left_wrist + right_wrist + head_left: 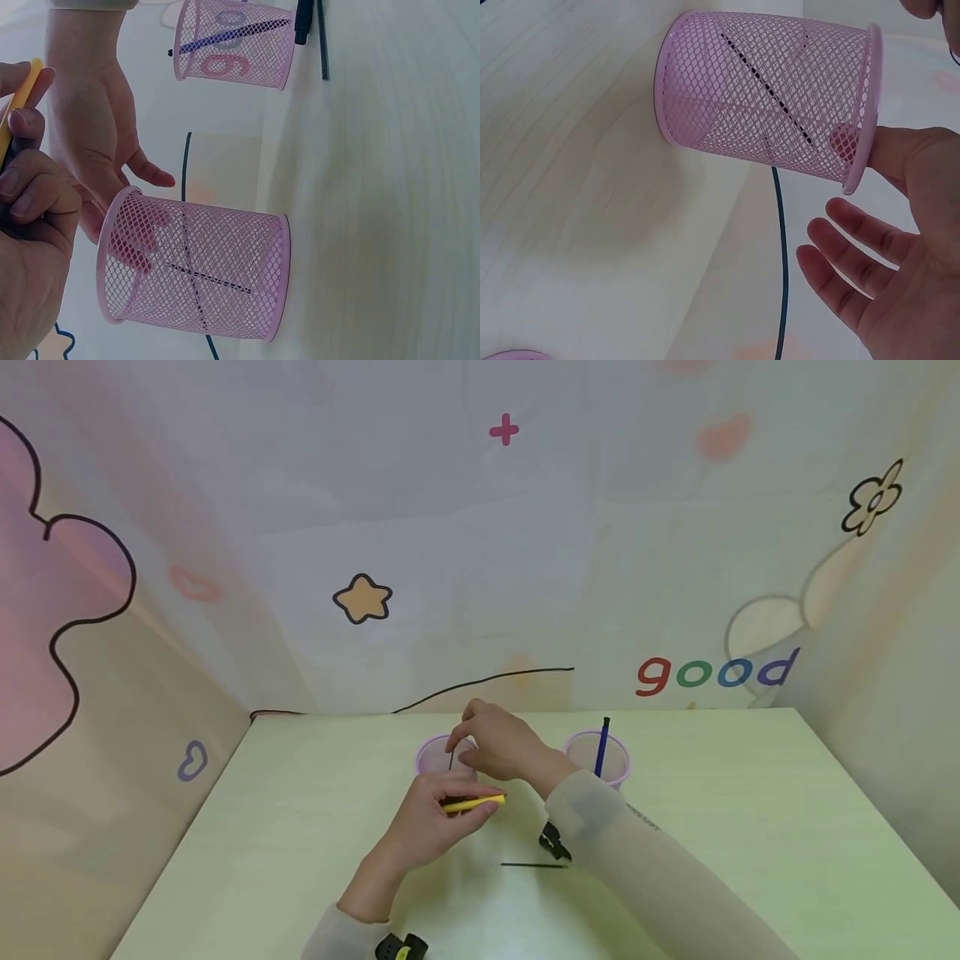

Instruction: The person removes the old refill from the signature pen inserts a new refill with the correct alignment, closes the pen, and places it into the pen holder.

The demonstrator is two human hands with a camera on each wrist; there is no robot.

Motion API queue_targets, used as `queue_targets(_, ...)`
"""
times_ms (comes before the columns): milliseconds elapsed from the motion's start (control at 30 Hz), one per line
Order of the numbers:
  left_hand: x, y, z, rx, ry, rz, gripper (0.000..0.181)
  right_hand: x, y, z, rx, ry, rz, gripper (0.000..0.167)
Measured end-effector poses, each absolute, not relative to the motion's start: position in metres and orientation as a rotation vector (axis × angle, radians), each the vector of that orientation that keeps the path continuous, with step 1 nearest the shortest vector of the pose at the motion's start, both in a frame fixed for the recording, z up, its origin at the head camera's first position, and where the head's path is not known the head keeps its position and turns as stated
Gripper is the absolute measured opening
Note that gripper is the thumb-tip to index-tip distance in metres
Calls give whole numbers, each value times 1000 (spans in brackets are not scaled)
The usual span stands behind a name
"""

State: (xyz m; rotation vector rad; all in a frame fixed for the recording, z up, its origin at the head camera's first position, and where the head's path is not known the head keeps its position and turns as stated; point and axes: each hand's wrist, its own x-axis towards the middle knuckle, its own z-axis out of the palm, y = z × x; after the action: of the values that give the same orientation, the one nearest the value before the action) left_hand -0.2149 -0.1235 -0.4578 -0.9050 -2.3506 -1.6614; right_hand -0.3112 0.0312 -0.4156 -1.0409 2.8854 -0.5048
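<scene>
My left hand (442, 822) (37, 210) pinches a yellow pen (480, 803) (24, 94), in front of the left pink mesh cup (431, 752) (225, 225) (780, 90). Over that cup's rim is my right hand (502, 743) (922, 277), its thumb dipping behind the rim and its other fingers loosely spread outside, holding nothing visible. Inside the cup a thin dark stick (769, 88) leans, apart from the fingers. A second thin dark stick (534, 865) (323, 45) lies on the table nearer me.
Right of my right hand stands another pink mesh cup (617, 768) (232, 64) with a blue pen (602, 747) leaning in it. The pale table (712, 827) meets a printed cloth backdrop (487, 593) behind the cups. Both wrists carry black devices.
</scene>
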Motion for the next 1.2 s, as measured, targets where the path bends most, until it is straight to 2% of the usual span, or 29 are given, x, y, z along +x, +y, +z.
queue_targets(333, -216, -123, -460, -937, -2338, -1676, 11, -312, 18, -416, -958, 2887, -330, 23)
queue_targets(800, -218, -123, -461, -973, -2315, -1644, 11, -312, 4, -411, -1028, 2891, 9, 24)
queue_targets(1067, -217, -123, -460, -962, -2320, -1649, 10, -314, 0, -412, -1056, 2898, 136, 16)
queue_targets(1200, -217, -123, -461, -971, -2311, -1640, 10, -313, 1, -410, -1076, 2896, 135, 18)
